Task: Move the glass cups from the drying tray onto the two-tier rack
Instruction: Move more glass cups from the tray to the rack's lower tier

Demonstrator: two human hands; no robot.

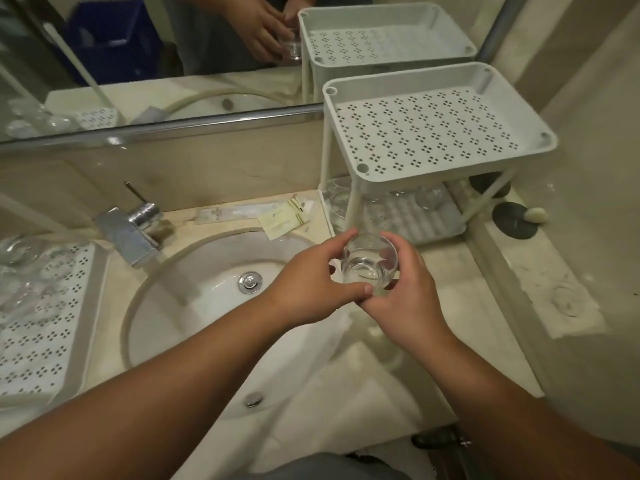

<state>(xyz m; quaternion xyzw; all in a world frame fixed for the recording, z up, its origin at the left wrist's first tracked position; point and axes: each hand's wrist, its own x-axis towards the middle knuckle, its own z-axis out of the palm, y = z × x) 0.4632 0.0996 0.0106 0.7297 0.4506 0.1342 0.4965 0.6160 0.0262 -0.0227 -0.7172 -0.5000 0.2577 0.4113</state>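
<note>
A round clear glass cup (369, 261) is held upright over the right rim of the sink, in front of the white two-tier rack (433, 133). My left hand (311, 289) holds its left side with curled fingers and thumb. My right hand (408, 299) cups it from below and the right. The rack's perforated top shelf is bare; several glass cups (426, 199) stand on its lower shelf. At the far left, the white perforated drying tray (45, 334) holds several more clear cups (20, 251).
The white sink basin (207, 299) and chrome tap (131, 230) lie between tray and rack. Paper sachets (280, 220) lie behind the basin. A mirror (138, 46) runs along the back wall. Dark round discs (514, 221) and a pebble sit on the right ledge.
</note>
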